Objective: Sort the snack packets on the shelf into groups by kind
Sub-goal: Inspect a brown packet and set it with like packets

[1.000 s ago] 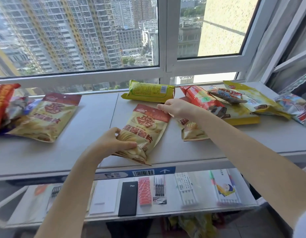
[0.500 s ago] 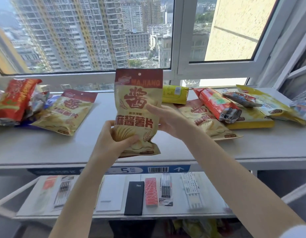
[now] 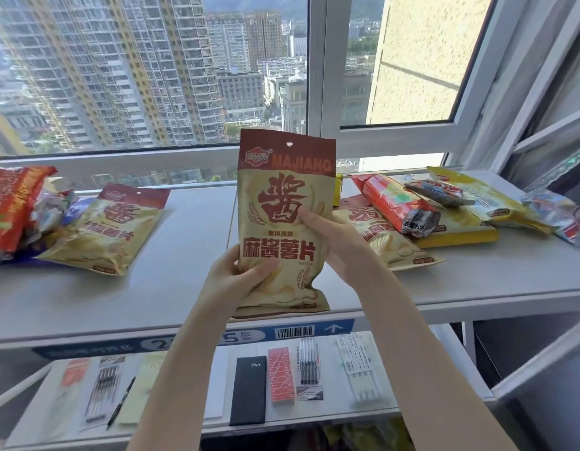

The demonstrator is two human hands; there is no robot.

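Note:
I hold a tan and brown Majiang chip bag (image 3: 283,203) upright above the grey shelf (image 3: 184,288), its front facing me. My left hand (image 3: 231,278) grips its lower left corner and my right hand (image 3: 334,242) grips its right edge. A matching chip bag (image 3: 109,232) lies at the left beside a red packet (image 3: 9,203). Another matching bag (image 3: 379,236) lies to the right, partly under a red and white packet (image 3: 396,203).
At the right lie a flat yellow packet (image 3: 458,237), a yellow bag (image 3: 484,196), a dark wrapper (image 3: 435,192) and a silver packet (image 3: 558,216). A lower shelf (image 3: 412,398) carries a black diary (image 3: 249,390), pens and stationery. A window frame runs behind.
Both hands lifted the chip bag off the shelf and turned it upright to face me. It now stands higher and closer than half a second ago.

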